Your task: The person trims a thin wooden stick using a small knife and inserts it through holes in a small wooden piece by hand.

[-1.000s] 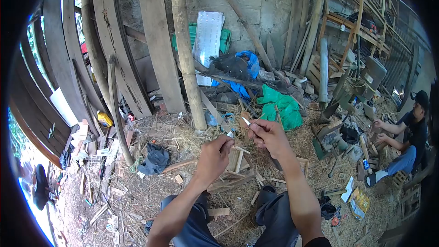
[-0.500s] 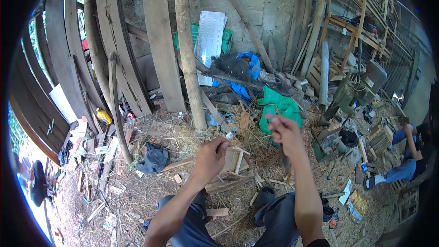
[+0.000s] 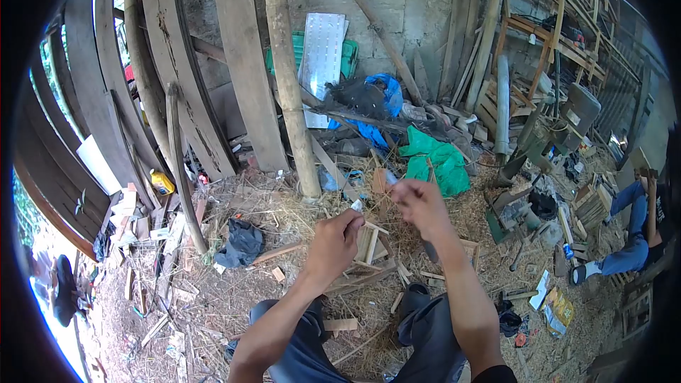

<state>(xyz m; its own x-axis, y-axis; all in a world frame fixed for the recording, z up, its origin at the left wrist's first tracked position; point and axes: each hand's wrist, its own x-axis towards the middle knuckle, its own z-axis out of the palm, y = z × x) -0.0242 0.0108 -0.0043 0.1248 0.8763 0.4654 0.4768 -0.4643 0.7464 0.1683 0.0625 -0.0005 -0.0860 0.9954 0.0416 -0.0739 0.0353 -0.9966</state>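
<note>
Left hand [image 3: 333, 242] pinching a small white piece [image 3: 357, 206]
Pinch firmly; the right hand [image 3: 425, 211], near it, has curled fingers, any grip too blurred to tell.

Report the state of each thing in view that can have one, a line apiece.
Left hand: closed, fingers pinched.
Small white piece: pinched in the left hand.
Right hand: fingers curled, grip unclear.
Black plastic bag: crumpled, on the ground.
Green plastic sheet: crumpled.
Wooden post: upright.
White panel: propped upright.
</note>
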